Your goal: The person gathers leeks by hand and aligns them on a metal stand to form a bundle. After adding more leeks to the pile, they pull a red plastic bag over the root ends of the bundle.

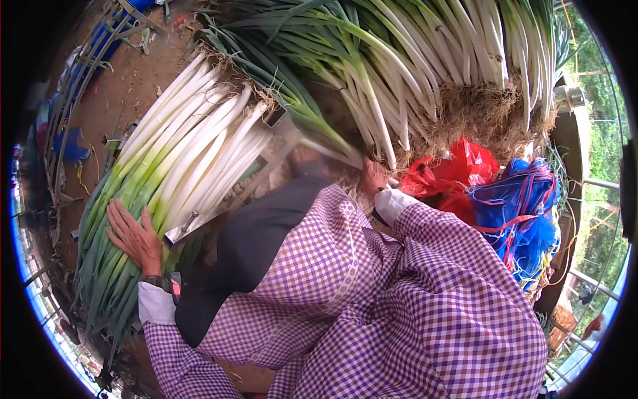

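Observation:
My left hand (136, 236) lies with its fingers stretched out on a heap of long green onions (179, 156), where the white stalks turn into green leaves. These onions rest on a metal frame (183, 229), their root ends toward the top. My right hand (375, 178) is closed around the white stalk of a single green onion (332, 153), which slants up to the left and is blurred. Just above that hand, a large pile of green onions (399, 80) shows its roots. A checked garment and dark cap (266, 219) hide part of the ground between my hands.
A red plastic bag (452, 169) and a blue bundle of netting and ties (522, 209) lie right of my right hand. Brown soil (139, 80) with scraps shows at upper left. Curved rods (66, 100) stand at the left edge, and a rail (601, 184) at the right.

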A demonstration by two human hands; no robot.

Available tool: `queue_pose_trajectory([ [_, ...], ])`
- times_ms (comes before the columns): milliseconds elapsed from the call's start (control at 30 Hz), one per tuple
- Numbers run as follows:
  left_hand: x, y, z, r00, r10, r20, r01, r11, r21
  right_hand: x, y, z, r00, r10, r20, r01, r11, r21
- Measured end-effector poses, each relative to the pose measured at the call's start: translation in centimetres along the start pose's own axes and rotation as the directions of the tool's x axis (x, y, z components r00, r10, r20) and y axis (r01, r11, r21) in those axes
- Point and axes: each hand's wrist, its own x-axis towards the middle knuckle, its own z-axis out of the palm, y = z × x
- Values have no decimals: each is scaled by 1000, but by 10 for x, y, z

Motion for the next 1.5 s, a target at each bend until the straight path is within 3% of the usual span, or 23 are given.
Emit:
queue_pose_trajectory([
  [33,0,1,0,1000,-4,-4,4,1000,0,-9,6,10,998,54,41,-49,991,-123],
  [267,2,3,-4,1000,-14,-5,14,1000,-5,-7,16,5,975,211,72,-216,974,74],
  [400,1,4,-7,999,-27,19,26,999,21,-2,-18,-103,920,100,378,-163,977,138],
  [467,1,5,-6,1000,-27,15,27,1000,14,5,-25,-139,846,20,533,-243,905,350],
  [533,1,3,-4,999,-30,12,30,1000,4,10,-20,-165,775,-96,624,-404,684,608],
  [567,2,2,-3,999,-30,18,30,1000,8,20,-9,-158,814,-48,578,-333,777,533],
  [667,-2,-1,-1,998,-26,51,26,1000,7,35,2,-162,779,-27,627,-485,607,629],
  [700,-2,-2,1,998,-28,53,28,1000,-7,26,-34,-218,737,39,674,-560,594,577],
  [833,6,-12,-2,992,-35,120,51,989,-138,34,-26,-235,783,-78,617,-479,557,678],
  [867,12,-16,-3,987,-27,162,67,965,-253,32,-24,-242,775,-71,629,-495,551,672],
  [933,32,-25,-16,972,6,233,107,877,-469,23,-36,-272,759,-57,648,-523,539,660],
  [967,41,-21,-25,982,44,181,87,750,-656,24,-27,-266,776,-84,625,-495,535,685],
  [1000,53,-7,-51,990,69,121,58,586,-808,21,-30,-273,764,-41,643,-529,530,662],
  [1067,73,63,-159,951,122,286,265,161,-951,9,-40,-293,735,45,676,-598,513,616],
  [1133,53,138,-204,928,171,330,372,-455,-809,-2,-47,-313,693,-1,721,-633,475,611],
  [1167,41,178,-216,852,290,435,511,-640,-574,-10,-52,-326,666,-16,746,-658,460,596],
  [1200,28,213,-233,794,443,416,606,-633,-482,-19,-55,-335,636,-28,771,-683,445,580],
  [1233,16,246,-249,693,497,523,713,-583,-390,-31,-58,-337,643,-24,766,-708,363,606],
  [1333,-21,352,-261,306,504,808,869,-494,-20,-62,-48,-343,619,-35,785,-727,352,589],
  [1400,-47,396,-238,221,670,709,835,-505,217,-91,-56,-368,604,-60,795,-746,307,590],
  [1433,-52,405,-233,254,704,663,822,-518,236,-104,-50,-367,602,-66,796,-756,275,594],
  [1467,-57,421,-236,288,613,736,718,-647,257,-117,-45,-366,601,-73,796,-764,239,599],
  [1500,-59,420,-239,271,618,738,738,-626,253,-128,-50,-374,605,-71,793,-767,217,604],
])
